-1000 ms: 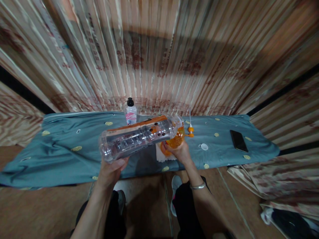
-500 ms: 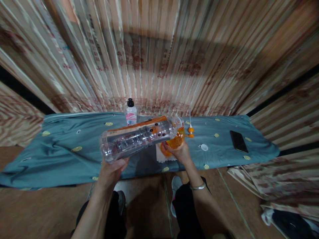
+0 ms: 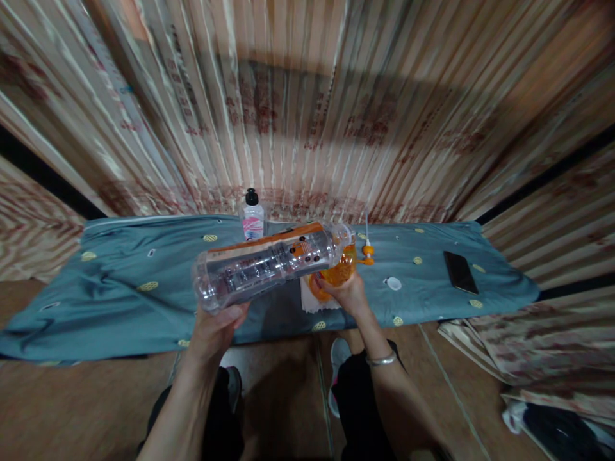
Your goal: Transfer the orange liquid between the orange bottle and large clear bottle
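Note:
My left hand (image 3: 218, 323) grips a large clear plastic bottle (image 3: 269, 266) with an orange-edged label near its base. That bottle lies tilted almost flat, its neck pointing right over the mouth of a bottle of orange liquid (image 3: 340, 266). Around the orange bottle my right hand (image 3: 346, 294) is closed, holding it from the near side. A white cloth or tissue (image 3: 314, 302) lies beneath it. Just to the right is an orange pump head (image 3: 368, 251) with its tube pointing up. Whether liquid runs between the two necks I cannot tell.
A small bottle with a black cap (image 3: 252, 218) stands behind the clear bottle. Right of my hands lie a white round cap (image 3: 394, 283) and a black phone (image 3: 460, 272) on the teal cloth (image 3: 120, 307). A patterned curtain (image 3: 298, 128) hangs close behind.

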The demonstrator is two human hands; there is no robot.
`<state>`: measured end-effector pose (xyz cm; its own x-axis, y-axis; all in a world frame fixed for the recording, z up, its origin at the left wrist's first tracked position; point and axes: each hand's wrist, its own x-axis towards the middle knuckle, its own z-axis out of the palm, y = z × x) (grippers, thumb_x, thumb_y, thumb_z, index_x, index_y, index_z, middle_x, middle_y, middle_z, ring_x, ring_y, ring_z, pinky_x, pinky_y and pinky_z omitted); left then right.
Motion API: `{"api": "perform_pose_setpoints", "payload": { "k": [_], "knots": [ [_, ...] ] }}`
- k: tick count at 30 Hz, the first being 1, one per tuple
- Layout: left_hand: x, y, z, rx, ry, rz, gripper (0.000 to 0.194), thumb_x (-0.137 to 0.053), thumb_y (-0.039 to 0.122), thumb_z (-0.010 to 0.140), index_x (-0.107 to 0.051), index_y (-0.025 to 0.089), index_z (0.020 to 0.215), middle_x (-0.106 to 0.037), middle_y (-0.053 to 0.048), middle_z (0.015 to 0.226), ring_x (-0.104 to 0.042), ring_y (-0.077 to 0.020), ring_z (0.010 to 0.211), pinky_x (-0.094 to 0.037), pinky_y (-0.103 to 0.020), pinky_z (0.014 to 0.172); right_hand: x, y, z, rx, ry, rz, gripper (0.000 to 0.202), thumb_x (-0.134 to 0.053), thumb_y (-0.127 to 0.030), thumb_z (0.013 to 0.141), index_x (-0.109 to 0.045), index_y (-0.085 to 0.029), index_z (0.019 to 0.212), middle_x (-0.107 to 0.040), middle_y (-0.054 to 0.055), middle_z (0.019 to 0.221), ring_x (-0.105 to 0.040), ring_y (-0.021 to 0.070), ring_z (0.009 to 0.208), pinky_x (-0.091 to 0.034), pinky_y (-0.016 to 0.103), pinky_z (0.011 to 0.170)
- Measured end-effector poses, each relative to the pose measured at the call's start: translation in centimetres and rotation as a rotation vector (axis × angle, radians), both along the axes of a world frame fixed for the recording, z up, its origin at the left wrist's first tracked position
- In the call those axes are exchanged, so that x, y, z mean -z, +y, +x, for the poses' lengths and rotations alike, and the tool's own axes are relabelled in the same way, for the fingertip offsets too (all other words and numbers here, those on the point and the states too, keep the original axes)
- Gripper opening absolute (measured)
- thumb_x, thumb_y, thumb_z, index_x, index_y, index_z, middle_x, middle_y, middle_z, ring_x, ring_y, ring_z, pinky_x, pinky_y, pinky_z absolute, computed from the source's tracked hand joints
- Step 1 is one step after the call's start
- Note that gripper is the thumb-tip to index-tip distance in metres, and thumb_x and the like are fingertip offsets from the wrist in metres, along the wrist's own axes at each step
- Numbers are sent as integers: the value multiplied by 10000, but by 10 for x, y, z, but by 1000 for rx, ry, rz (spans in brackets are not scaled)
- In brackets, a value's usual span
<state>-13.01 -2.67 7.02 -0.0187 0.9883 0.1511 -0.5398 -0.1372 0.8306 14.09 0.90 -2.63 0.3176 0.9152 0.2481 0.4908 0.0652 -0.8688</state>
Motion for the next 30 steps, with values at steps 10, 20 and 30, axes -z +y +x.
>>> {"api": "perform_pose_setpoints", "payload": {
  "k": [10, 20, 30],
  "knots": [
    [-2, -1, 1, 11, 8, -8, 538, -886, 219, 543, -725, 242, 1055, -713, -3, 770, -418, -65, 456, -322, -178, 369, 1, 0, 0, 38, 40, -12, 673, -865, -625, 605, -664, -230, 1112, -829, 145, 1112, -800, 356, 1034, -660, 508, 907],
    [-2, 0, 1, 18, 21, 2, 522, -920, 280, 543, -737, 221, 1028, -658, 12, 699, -387, -60, 432, -290, -179, 355, -3, -1, -1, 24, 94, -32, 663, -892, -587, 597, -640, -235, 1099, -817, 162, 1135, -797, 380, 1039, -654, 571, 946],
    [-2, 0, 0, 31, 3, 17, 560, -921, 261, 564, -727, 248, 1089, -608, 32, 657, -391, -79, 455, -268, -194, 355, -1, 0, -1, 16, 43, -29, 646, -858, -600, 613, -655, -221, 1095, -815, 163, 1128, -794, 374, 1045, -650, 554, 943]
  ]
}}
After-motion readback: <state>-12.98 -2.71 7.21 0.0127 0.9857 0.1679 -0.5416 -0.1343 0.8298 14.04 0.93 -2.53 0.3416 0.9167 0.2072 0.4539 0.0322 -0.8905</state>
